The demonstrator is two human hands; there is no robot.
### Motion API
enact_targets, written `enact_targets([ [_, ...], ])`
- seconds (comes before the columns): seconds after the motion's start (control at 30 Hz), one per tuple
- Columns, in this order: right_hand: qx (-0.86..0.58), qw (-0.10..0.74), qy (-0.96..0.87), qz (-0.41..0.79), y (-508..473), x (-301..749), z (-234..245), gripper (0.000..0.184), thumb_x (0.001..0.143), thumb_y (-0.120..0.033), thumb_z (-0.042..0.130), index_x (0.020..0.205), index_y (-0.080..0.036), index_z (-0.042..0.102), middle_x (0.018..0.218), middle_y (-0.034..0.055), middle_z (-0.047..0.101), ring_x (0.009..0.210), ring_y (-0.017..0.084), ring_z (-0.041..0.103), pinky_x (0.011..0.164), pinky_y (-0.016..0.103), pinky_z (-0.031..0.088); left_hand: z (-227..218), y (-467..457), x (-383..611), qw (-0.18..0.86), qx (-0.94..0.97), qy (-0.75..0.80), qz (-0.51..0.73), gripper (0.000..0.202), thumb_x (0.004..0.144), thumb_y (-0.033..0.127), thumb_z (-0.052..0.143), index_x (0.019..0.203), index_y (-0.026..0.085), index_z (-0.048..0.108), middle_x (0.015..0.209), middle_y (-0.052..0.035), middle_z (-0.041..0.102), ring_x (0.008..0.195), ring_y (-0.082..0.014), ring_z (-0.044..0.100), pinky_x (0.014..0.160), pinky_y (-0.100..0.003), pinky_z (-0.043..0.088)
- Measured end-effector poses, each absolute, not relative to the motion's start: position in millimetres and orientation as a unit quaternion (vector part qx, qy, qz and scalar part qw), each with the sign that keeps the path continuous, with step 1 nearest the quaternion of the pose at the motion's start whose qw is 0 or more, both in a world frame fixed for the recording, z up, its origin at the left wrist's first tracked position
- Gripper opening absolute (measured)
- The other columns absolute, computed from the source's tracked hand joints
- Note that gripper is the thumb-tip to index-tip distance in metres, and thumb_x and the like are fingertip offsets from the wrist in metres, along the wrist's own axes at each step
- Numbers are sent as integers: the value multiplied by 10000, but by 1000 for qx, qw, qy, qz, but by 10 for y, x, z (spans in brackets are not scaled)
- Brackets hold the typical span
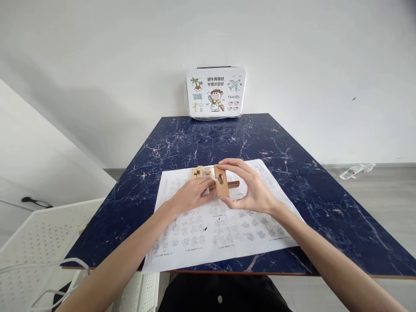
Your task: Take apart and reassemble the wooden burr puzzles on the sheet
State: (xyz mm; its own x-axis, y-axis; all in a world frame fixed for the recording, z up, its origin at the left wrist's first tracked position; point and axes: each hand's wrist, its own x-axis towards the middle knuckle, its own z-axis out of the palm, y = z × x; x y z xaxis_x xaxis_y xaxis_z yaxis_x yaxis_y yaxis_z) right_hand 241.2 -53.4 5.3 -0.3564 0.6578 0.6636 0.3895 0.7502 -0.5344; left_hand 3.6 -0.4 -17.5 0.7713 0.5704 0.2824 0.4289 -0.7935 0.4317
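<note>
Slotted wooden block (222,188) held over the printed sheet (169,260)!

Here's the right hand (256,188), thumb below, fingers above, pinching the block over the sheet's far half. The left hand (191,195), fingers bunched, is at a dark stick (234,184) showing on both sides of the block; whether it grips, I can't tell. Pale wooden pieces (196,173) lie at the sheet's far edge. Beyond the sheet, a cartoon-printed white case (215,93) stands by the wall, contents hidden.

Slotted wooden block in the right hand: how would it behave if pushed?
The slotted wooden block likely won't roll: its face looks flat. It's probably stiff, showing no bend in the right hand. Upright, its slim shape might tip.
</note>
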Motion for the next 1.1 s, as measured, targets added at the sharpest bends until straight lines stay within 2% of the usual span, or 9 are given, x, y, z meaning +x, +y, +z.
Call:
enact_targets([
  [0.3, -342, 439, -808, 194, -506, 2441, 65, 661, 820, -402, 828, 1429, -303, 591, 1426, 111, 600, 1335, 352, 592, 1124, 588, 515, -170, -8, 47, 205, 922, 274, 179, 317, 1096, 467, 461, 1093, 214, 651, 1067, -62, 764, 870, -221, 722, 807, -357, 542],
  [0.6, -337, 407, -824, 203, -522, 2503, 142, 678, 836, -351, 809, 1475, -318, 586, 1457, 107, 573, 1371, 349, 560, 1148, 579, 500, -161, -16, 52, 201, 925, 269, 174, 279, 1091, 433, 485, 1086, 213, 657, 1008, -57, 753, 897, -231, 723, 837, -364, 538],
  [0.8, -344, 399, -818, 230, -516, 2536, 157, 651, 851, -397, 816, 1465, -346, 605, 1450, 87, 589, 1351, 343, 585, 1151, 592, 498, -145, -29, 63, 207, 924, 274, 170, 234, 1089, 390, 493, 1075, 215, 648, 1096, -52, 766, 877, -214, 722, 811, -349, 533],
  [1.1, -360, 396, -813, 230, -528, 2532, 169, 641, 857, -423, 819, 1461, -352, 614, 1451, 84, 588, 1371, 345, 571, 1151, 600, 500, -140, -32, 68, 192, 928, 269, 175, 242, 1087, 403, 495, 1030, 209, 628, 1033, -47, 757, 882, -220, 718, 786, -340, 527],
])
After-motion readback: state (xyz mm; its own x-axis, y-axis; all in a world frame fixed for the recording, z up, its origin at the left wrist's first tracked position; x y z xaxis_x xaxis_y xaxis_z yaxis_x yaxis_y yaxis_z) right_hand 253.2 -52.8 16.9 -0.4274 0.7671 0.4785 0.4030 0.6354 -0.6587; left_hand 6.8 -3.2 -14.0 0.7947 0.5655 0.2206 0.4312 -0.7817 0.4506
